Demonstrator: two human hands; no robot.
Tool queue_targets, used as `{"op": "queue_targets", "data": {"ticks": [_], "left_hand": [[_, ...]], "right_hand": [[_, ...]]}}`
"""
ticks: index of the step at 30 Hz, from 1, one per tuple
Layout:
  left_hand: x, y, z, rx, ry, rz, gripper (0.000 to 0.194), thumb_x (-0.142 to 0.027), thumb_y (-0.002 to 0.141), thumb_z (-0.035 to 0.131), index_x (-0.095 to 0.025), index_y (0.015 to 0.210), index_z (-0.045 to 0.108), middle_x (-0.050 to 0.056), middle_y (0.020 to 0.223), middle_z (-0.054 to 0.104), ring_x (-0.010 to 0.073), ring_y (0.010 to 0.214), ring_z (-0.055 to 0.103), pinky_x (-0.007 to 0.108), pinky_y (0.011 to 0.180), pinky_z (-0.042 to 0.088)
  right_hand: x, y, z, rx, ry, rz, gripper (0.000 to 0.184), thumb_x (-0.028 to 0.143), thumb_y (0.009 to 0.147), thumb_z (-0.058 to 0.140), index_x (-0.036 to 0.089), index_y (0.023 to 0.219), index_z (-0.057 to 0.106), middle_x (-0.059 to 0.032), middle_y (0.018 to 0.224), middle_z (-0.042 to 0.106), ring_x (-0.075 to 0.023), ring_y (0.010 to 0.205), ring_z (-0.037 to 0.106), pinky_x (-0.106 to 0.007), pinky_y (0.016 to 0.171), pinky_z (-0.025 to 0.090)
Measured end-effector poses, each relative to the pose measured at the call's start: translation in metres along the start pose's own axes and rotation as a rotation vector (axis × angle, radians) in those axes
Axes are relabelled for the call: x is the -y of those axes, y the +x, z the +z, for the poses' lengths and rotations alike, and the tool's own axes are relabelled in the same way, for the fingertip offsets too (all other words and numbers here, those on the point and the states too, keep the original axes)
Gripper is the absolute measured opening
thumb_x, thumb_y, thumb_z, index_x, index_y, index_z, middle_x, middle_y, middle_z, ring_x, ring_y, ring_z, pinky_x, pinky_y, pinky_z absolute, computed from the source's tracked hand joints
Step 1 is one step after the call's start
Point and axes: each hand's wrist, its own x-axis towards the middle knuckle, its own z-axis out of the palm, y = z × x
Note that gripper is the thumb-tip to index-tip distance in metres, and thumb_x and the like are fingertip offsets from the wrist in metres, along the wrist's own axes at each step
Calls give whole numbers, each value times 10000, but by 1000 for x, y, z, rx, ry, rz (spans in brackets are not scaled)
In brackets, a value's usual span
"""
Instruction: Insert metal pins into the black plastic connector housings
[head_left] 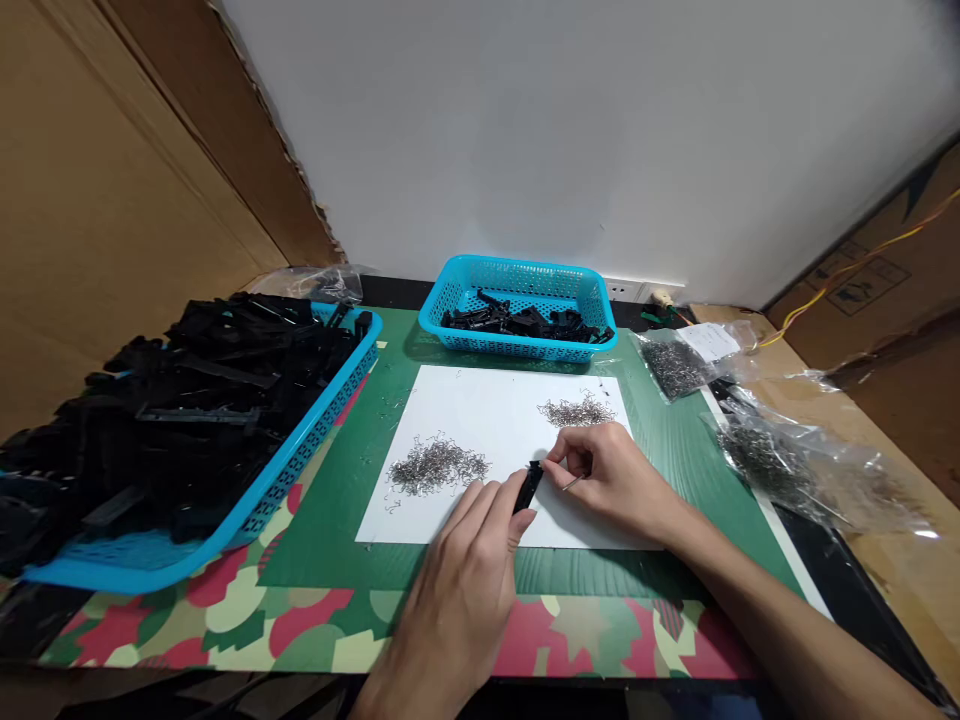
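My left hand (476, 550) is closed around a small black plastic part (529, 485), held between thumb and fingers above the white sheet (517, 400). Thumb and forefinger of my right hand (600, 475) are pinched at the upper end of that part; whatever lies between those fingertips is too small to make out. A thin metal rod (574, 482) sticks out from under the curled fingers of the same hand. To the left on the sheet lies a heap of small bent wire springs (435, 465). A smaller heap of wire springs (577, 410) sits just beyond my right hand.
A large blue basket (300, 430) piled with black plastic parts (187, 390) stands at the left. Behind the sheet is a smaller blue basket (517, 348) with several black parts. Plastic bags of wire pieces (675, 365) lie at the right on the green mat (675, 450).
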Motion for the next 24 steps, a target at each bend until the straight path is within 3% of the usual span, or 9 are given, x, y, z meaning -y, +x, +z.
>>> {"op": "queue_targets", "data": {"ticks": [11,15,18,21,24], "left_hand": [[4,2,2,-13,79,75,383,-87,1068,386,-178,1406,543,111,1127,718,274,1047,681,407,808,585],[4,3,2,-19,53,60,413,-47,1045,389,-175,1402,553,114,1139,715,260,1062,693,381,821,599],[3,2,1,-15,41,33,410,-58,1044,398,-191,1396,560,106,1125,711,258,1050,699,377,812,602],[3,1,0,-7,-6,13,409,-54,1044,378,-197,1376,570,95,1094,705,234,1021,706,345,806,609],[3,1,0,-4,-34,10,397,-61,1051,366,-202,1353,583,89,1089,708,221,1012,710,332,811,613]], "right_hand": [[1,-1,7,1,-31,-45,133,111,860,645,157,738,671,43,561,547,-92,521,478,-245,558,329],[-1,0,0,66,0,-38,176,152,927,633,156,771,714,26,607,609,-98,559,499,-245,556,334],[-2,-2,-9,122,6,-44,157,180,961,632,174,908,779,11,686,688,-114,608,556,-247,576,374],[-2,-5,-19,25,-43,-111,172,194,991,622,190,1023,791,-19,798,723,-138,678,613,-262,623,439],[-1,-6,-25,-103,-64,-267,227,172,1034,568,213,1097,782,-65,988,718,-177,861,672,-301,742,522]]}}
